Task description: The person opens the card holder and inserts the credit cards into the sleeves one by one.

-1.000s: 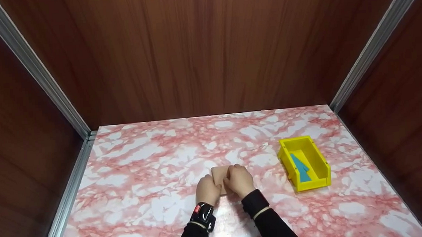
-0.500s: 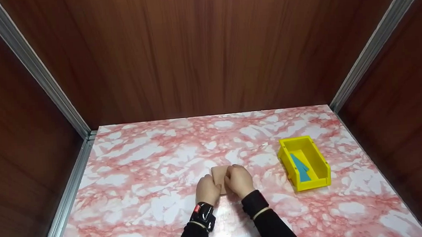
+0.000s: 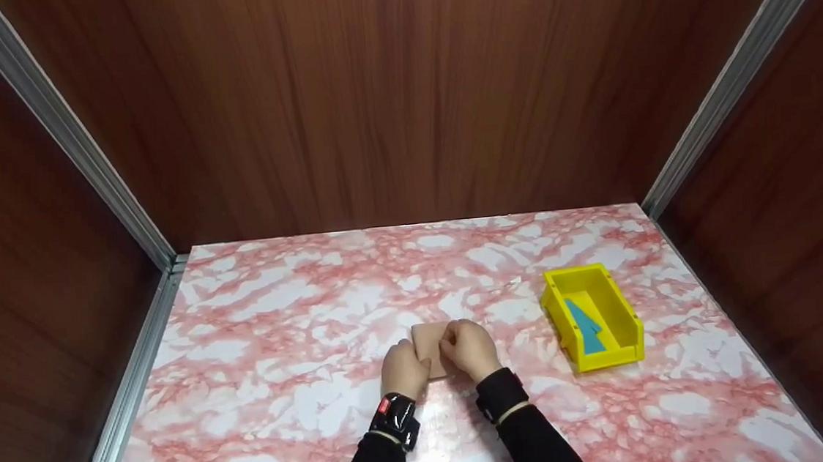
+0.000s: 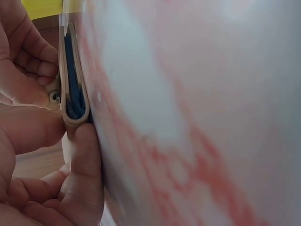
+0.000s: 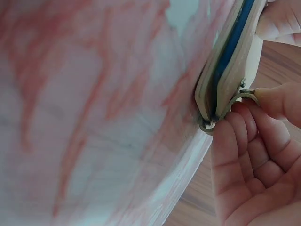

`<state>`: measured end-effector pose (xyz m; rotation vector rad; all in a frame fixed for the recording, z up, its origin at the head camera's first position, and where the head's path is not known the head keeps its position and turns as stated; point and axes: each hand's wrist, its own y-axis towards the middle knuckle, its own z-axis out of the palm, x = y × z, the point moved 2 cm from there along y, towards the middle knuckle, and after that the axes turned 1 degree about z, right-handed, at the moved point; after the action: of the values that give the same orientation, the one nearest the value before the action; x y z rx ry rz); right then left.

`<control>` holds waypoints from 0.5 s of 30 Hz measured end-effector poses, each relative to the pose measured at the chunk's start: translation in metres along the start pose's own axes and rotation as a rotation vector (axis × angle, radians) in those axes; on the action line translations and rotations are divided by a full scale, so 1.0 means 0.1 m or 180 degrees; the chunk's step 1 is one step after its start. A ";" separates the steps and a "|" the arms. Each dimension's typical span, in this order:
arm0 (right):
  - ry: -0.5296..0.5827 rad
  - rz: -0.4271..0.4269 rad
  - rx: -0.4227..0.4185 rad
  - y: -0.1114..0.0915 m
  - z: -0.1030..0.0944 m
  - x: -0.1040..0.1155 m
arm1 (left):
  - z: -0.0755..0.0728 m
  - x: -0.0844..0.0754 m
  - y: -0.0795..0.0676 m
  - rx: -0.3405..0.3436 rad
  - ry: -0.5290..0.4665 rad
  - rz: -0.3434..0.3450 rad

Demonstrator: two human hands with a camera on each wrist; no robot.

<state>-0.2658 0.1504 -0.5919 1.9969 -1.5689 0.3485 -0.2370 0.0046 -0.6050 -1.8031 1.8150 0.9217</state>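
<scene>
A small beige wallet (image 3: 429, 338) lies folded on the table between both hands. In the left wrist view, its rounded fold (image 4: 76, 119) faces the left hand and blue lining (image 4: 75, 101) shows between the layers. My left hand (image 3: 403, 370) grips the fold side, thumb on top and a finger beneath. My right hand (image 3: 473, 347) works at the opposite side. There its thumb and fingers pinch a narrow strap (image 5: 244, 95), bent up from the wallet's edge, in the right wrist view. A round metal snap (image 4: 54, 97) shows at the right fingertips in the left wrist view.
To the right stands a yellow bin (image 3: 625, 356) holding flat blue pieces (image 3: 586, 327). The table (image 3: 282, 359) has a red-and-white marbled surface. Dark wood panels (image 3: 401, 99) with metal corner rails (image 3: 81, 139) enclose it at the back and sides.
My right hand has shifted slightly to the right, showing a little more of the wallet's top. The left hand and the bin stay in place.
</scene>
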 end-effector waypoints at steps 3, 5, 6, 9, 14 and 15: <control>0.0040 0.0083 -0.0014 -0.01 -0.02 -0.02 | 0.01 0.00 0.00 0.0008 0.0038 0.0014; 0.0066 0.0100 -0.0053 -0.01 -0.05 -0.03 | 0.01 0.00 0.00 -0.0009 0.0063 0.0043; 0.0074 0.0080 -0.0086 -0.01 -0.06 -0.03 | 0.01 0.00 0.00 -0.0016 0.0065 0.0047; 0.0061 0.0015 -0.0197 -0.01 -0.12 -0.06 | 0.01 -0.01 0.00 -0.0027 0.0050 0.0032; 0.0011 0.0017 -0.0305 -0.01 -0.24 -0.15 | 0.01 -0.01 0.00 0.0002 0.0083 -0.0024; 0.0016 0.0041 -0.0307 -0.02 -0.26 -0.17 | 0.01 -0.01 0.00 0.0002 0.0086 -0.0030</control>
<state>-0.2654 0.1792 -0.5805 1.9120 -1.5665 0.2774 -0.2372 0.0064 -0.6049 -1.8306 1.8213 0.8972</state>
